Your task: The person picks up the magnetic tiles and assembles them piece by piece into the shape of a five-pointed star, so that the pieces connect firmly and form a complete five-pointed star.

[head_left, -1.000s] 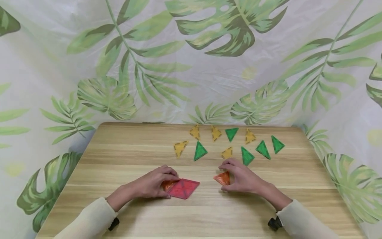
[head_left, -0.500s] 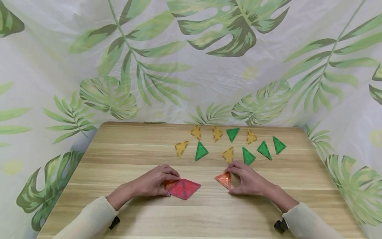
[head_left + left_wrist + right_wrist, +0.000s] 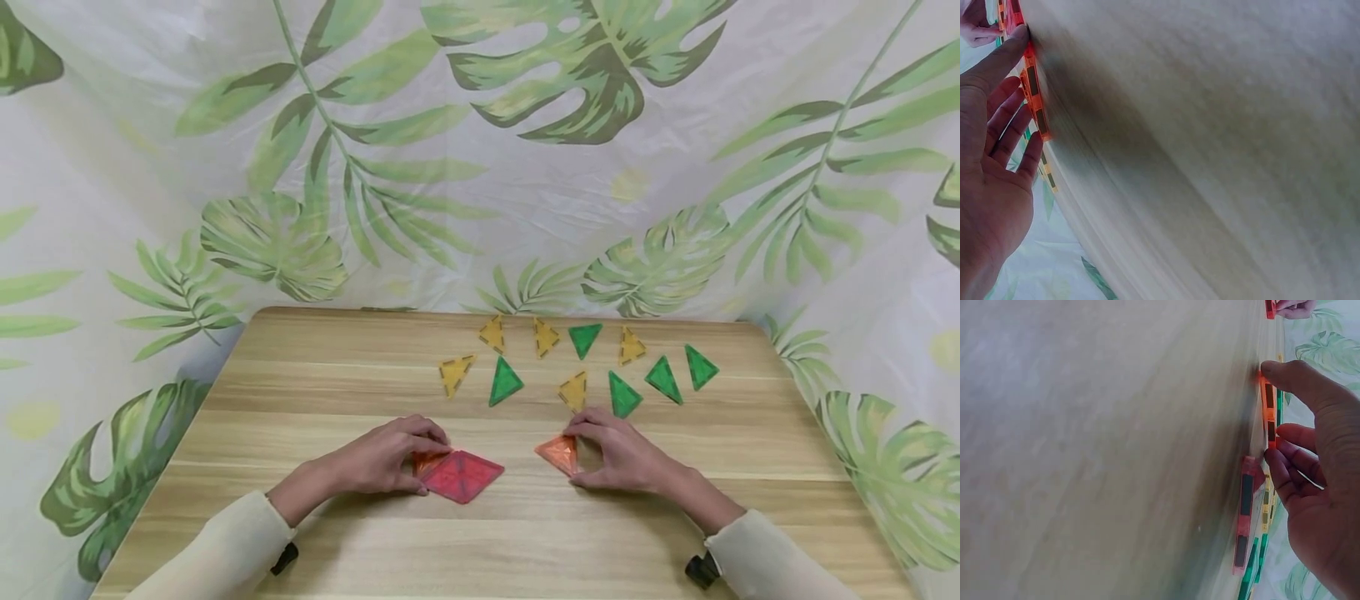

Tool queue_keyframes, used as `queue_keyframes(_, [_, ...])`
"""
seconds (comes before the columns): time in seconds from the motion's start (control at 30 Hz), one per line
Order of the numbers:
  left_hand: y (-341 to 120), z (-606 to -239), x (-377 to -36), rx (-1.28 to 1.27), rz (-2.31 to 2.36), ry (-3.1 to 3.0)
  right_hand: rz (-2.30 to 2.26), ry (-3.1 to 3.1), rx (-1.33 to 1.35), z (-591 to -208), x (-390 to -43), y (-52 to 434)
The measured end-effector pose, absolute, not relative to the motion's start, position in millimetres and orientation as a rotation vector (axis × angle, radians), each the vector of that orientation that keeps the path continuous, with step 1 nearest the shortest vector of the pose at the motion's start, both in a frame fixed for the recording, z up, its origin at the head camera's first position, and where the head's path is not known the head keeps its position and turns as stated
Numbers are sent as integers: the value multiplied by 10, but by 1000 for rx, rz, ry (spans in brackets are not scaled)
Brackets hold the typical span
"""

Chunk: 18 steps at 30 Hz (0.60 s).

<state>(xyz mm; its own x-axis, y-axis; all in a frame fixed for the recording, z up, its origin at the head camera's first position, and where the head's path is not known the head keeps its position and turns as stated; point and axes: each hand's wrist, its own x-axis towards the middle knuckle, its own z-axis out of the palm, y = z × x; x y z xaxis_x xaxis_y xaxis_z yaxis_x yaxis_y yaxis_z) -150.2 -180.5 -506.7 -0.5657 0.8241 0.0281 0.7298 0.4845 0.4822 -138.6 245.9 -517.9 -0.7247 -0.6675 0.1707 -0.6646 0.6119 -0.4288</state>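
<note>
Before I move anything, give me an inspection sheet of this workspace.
Surface: wood table, flat tiles lying on it.
Job's things: red pair forming a diamond; left orange tile at its left end; right orange tile apart, to its right.
Clutter: five yellow tiles and five green tiles scattered across the far half; another red tile shows in the right wrist view.
Grippers: fingers of the left hand grip the left orange tile; those of the right hand grip the right one.
Cables: nothing seen.
Surroundings: leaf-print cloth behind the table.
</note>
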Motion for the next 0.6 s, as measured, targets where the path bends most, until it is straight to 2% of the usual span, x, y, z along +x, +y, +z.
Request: queue_keyframes(0.6, [-1779,-5025,-1507,1393,549,2485,-891,2790,-1390,-5141,-1554,2007])
